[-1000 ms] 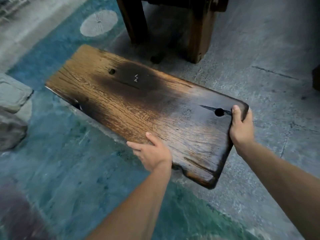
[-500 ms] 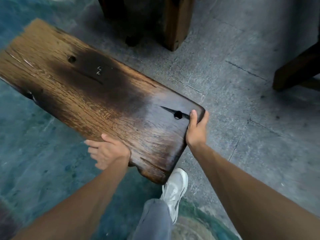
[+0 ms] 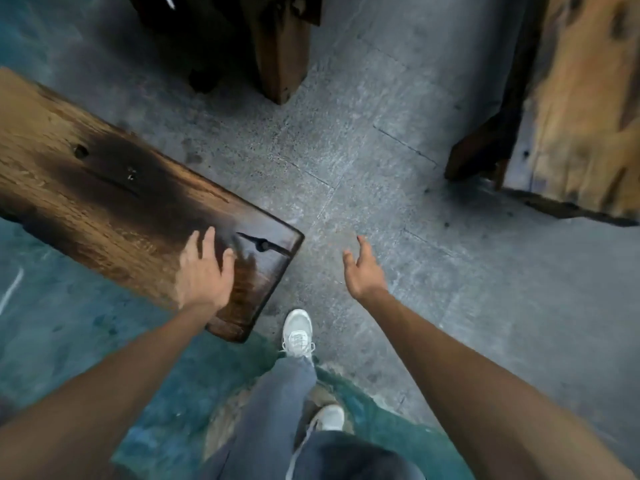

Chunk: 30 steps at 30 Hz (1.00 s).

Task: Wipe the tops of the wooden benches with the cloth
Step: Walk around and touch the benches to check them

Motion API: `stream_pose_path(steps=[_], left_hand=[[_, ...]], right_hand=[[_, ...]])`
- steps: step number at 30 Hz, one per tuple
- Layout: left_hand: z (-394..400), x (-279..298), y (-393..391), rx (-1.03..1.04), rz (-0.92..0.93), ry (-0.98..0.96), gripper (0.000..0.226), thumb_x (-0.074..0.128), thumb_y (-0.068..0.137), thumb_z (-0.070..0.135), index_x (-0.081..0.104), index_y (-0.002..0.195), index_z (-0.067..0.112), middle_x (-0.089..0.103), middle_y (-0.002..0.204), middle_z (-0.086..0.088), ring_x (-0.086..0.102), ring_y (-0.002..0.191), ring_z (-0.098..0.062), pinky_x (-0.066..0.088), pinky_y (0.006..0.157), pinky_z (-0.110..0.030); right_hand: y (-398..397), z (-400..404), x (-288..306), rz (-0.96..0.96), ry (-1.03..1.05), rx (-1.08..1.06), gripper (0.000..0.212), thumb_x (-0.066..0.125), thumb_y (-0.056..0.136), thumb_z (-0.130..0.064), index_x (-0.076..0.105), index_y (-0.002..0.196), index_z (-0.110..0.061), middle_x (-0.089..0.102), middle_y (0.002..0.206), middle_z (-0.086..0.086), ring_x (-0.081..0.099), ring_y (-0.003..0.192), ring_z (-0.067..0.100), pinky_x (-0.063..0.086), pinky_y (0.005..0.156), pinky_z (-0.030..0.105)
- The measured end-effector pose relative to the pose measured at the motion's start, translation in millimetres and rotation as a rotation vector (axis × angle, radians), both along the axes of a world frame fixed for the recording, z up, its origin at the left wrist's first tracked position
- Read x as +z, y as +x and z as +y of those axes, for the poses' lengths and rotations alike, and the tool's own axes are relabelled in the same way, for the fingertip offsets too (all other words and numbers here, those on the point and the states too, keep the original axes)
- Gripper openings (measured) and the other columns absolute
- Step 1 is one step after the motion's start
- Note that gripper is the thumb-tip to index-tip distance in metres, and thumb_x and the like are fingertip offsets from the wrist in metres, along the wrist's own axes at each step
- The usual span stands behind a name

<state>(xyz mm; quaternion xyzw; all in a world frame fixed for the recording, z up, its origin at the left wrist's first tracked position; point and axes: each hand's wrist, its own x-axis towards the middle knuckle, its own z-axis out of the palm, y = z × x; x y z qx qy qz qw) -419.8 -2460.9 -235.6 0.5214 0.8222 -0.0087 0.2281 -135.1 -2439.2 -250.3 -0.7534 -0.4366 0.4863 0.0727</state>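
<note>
The left hand (image 3: 204, 271) lies over the near end of the dark wooden bench (image 3: 114, 206), palm down with the fingers (image 3: 209, 239) spread and mostly straight; it grasps nothing, and the blur makes it hard to say whether the palm rests on the wood or hovers just above it. Just past its fingertips, toward the bench's end, a small round hole with a dark split (image 3: 265, 244) marks the surface (the wood here is nearly black and glossy, paler brown farther out to the left of the hand).

The right hand (image 3: 363, 271) is off the bench, hanging released over the grey stone floor (image 3: 398, 109), fingers loosely extended and slightly fanned, holding nothing. Well beyond it and to its right stands a second, lighter wooden bench (image 3: 585, 105) with a dark leg beneath. Ahead, between the two hands' lines of reach, a thick dark wooden post (image 3: 280, 46) rises from the floor.

Below and between the forearms are a white sneaker (image 3: 298, 332) and a grey trouser leg (image 3: 277, 410); under the left arm the floor turns teal (image 3: 69, 323).
</note>
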Motion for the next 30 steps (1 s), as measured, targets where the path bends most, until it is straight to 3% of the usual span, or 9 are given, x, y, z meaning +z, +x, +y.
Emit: stream_pose_path(steps=[3, 8, 14, 18, 20, 23, 26, 28, 30], left_hand=[[7.1, 41.7, 59.3, -0.067, -0.068, -0.046, 0.062, 0.041, 0.102, 0.045, 0.029, 0.156, 0.016, 0.025, 0.162, -0.015, 0.027, 0.145, -0.039, 0.037, 0.110, -0.057], [28.3, 122.8, 159.0, -0.226, -0.148, -0.023, 0.062, 0.044, 0.103, 0.039, 0.028, 0.155, 0.011, 0.024, 0.163, -0.014, 0.028, 0.146, -0.037, 0.033, 0.113, -0.053], [54.2, 209.3, 284.7, -0.385, -0.201, 0.054, 0.063, 0.046, 0.102, 0.035, 0.024, 0.157, 0.011, 0.020, 0.165, -0.009, 0.025, 0.148, -0.032, 0.024, 0.121, -0.045], [54.0, 250.9, 360.5, -0.347, -0.191, 0.095, 0.061, 0.051, 0.101, 0.029, 0.030, 0.155, 0.010, 0.023, 0.164, -0.010, 0.024, 0.149, -0.030, 0.023, 0.120, -0.043], [54.9, 262.6, 401.0, -0.317, -0.175, 0.052, 0.051, 0.050, 0.101, 0.027, 0.043, 0.150, 0.011, 0.028, 0.163, -0.008, 0.027, 0.149, -0.030, 0.024, 0.120, -0.041], [46.6, 272.2, 461.2, -0.246, -0.195, 0.001, 0.033, 0.049, 0.101, 0.021, 0.070, 0.123, 0.008, 0.050, 0.150, -0.014, 0.043, 0.140, -0.032, 0.035, 0.113, -0.039], [38.2, 279.1, 509.5, -0.178, -0.236, -0.023, 0.031, 0.048, 0.100, 0.018, 0.073, 0.104, 0.000, 0.065, 0.125, -0.022, 0.058, 0.118, -0.039, 0.044, 0.097, -0.038], [39.7, 284.9, 546.6, -0.181, -0.280, -0.018, 0.031, 0.049, 0.101, 0.018, 0.073, 0.106, 0.000, 0.067, 0.120, -0.022, 0.060, 0.113, -0.040, 0.045, 0.095, -0.037], [49.6, 290.1, 586.6, -0.199, -0.313, -0.008, 0.031, 0.052, 0.100, 0.020, 0.071, 0.119, 0.004, 0.064, 0.131, -0.019, 0.058, 0.124, -0.037, 0.043, 0.103, -0.037]], right_hand=[[71.0, -24.1, 48.2, -0.065, -0.019, -0.007, 0.057, 0.035, 0.107, -0.041, 0.017, 0.160, -0.028, 0.050, 0.151, 0.011, 0.054, 0.133, 0.033, 0.041, 0.109, 0.043], [185.4, -61.1, 120.9, -0.103, -0.013, -0.262, 0.057, 0.038, 0.108, -0.036, 0.021, 0.159, -0.021, 0.048, 0.153, 0.014, 0.051, 0.135, 0.034, 0.039, 0.109, 0.041], [306.9, -92.2, 191.4, -0.089, 0.013, -0.418, 0.056, 0.038, 0.108, -0.030, 0.022, 0.159, -0.013, 0.044, 0.154, 0.018, 0.046, 0.139, 0.035, 0.033, 0.115, 0.040], [385.9, -95.6, 231.6, -0.037, 0.039, -0.407, 0.058, 0.039, 0.108, -0.029, 0.019, 0.160, -0.014, 0.053, 0.138, 0.015, 0.054, 0.126, 0.031, 0.038, 0.112, 0.043], [429.3, -96.5, 259.0, -0.040, 0.091, -0.398, 0.057, 0.040, 0.107, -0.027, 0.021, 0.160, -0.013, 0.051, 0.147, 0.016, 0.054, 0.128, 0.034, 0.041, 0.108, 0.043], [496.6, -95.6, 298.8, -0.071, 0.173, -0.304, 0.056, 0.044, 0.106, -0.027, 0.026, 0.158, -0.015, 0.050, 0.150, 0.015, 0.053, 0.130, 0.034, 0.043, 0.107, 0.044], [550.1, -78.2, 329.0, -0.110, 0.251, -0.243, 0.052, 0.046, 0.105, -0.028, 0.034, 0.154, -0.015, 0.044, 0.155, 0.010, 0.046, 0.139, 0.031, 0.040, 0.112, 0.044], [590.2, -61.2, 344.1, -0.148, 0.292, -0.246, 0.050, 0.046, 0.104, -0.028, 0.039, 0.151, -0.013, 0.048, 0.152, 0.013, 0.048, 0.138, 0.032, 0.041, 0.112, 0.044], [629.7, -38.6, 353.5, -0.195, 0.343, -0.232, 0.047, 0.046, 0.104, -0.027, 0.044, 0.149, -0.012, 0.052, 0.149, 0.013, 0.050, 0.136, 0.032, 0.041, 0.111, 0.042]])
